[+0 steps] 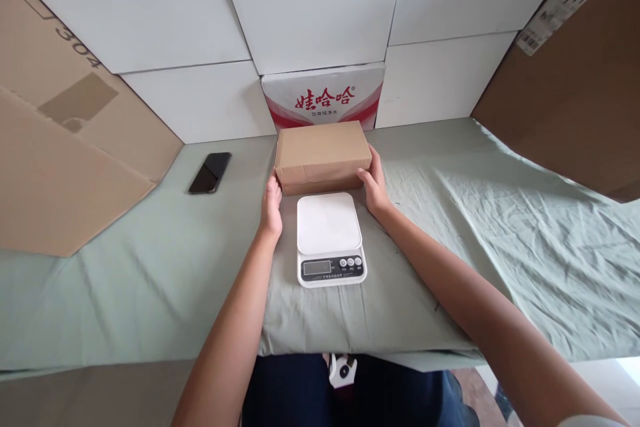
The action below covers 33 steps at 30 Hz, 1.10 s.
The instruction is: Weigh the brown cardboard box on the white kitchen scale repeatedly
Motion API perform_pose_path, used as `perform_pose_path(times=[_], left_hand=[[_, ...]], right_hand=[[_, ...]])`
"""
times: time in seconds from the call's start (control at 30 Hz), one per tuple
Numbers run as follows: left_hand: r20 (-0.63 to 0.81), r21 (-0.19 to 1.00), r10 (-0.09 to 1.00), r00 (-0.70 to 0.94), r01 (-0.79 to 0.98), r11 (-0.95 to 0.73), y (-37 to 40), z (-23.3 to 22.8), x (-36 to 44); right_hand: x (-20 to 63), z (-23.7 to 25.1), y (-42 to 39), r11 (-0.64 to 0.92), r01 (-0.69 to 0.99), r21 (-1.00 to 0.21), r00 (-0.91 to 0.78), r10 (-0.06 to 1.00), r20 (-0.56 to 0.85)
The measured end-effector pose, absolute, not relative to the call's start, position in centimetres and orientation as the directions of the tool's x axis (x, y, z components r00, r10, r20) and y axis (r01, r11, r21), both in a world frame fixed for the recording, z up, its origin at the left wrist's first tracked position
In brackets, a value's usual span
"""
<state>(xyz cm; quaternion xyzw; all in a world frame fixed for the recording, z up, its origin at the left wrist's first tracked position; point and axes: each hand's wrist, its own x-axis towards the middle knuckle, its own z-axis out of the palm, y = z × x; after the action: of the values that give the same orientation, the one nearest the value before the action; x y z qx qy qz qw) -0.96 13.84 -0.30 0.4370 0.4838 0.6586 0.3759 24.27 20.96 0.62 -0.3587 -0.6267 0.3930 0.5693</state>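
A green cloth covers the counter (pixel 150 267). Your left hand (pixel 271 208) and right hand (pixel 374 188) press flat on the ends of the brown box (pixel 323 155), just behind the white scale (pixel 330 238). It looks stiff and light; hold both ends

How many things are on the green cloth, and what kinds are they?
Brown cardboard box, with the left hand and right hand at its ends: 1
White kitchen scale: 1
Black phone: 1
Total: 3 things on the green cloth
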Motion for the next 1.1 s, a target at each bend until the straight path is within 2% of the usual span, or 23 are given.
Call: perform_pose_path(times=[0.23, 0.47, 0.6, 0.7, 0.8, 1.1], left_hand=[[0.174, 0.972, 0.927, -0.332, -0.095, -0.217, 13.9, -0.1, -0.8], [0.17, 0.975, 0.926, -0.337, -0.08, -0.208, 13.8, -0.1, -0.7], [0.316, 0.945, 0.901, -0.296, 0.014, -0.327, 12.6, 0.6, -0.6], [0.495, 0.868, 0.844, -0.208, 0.154, -0.472, 10.8, 1.7, -0.6], [0.586, 0.807, 0.788, -0.192, 0.233, -0.543, 8.2, 2.3, -0.2], [0.415, 0.909, 0.857, -0.304, 0.119, -0.398, -0.9, -0.2, 1.2]], right_hand=[[24.1, 1.2, 20.5, 0.39, -0.017, -0.921, -0.09, 0.917, 0.39], [24.2, 1.0, 20.4, 0.428, -0.004, -0.904, -0.108, 0.898, 0.426], [24.6, 0.6, 20.5, 0.555, 0.039, -0.831, -0.097, 0.83, 0.55], [25.2, 1.1, 19.8, 0.624, 0.065, -0.779, -0.122, 0.779, 0.614], [26.3, 1.7, 17.2, 0.662, 0.097, -0.743, -0.166, 0.747, 0.644], [29.0, 1.3, 7.1, 0.582, 0.159, -0.798, -0.235, 0.807, 0.542]])
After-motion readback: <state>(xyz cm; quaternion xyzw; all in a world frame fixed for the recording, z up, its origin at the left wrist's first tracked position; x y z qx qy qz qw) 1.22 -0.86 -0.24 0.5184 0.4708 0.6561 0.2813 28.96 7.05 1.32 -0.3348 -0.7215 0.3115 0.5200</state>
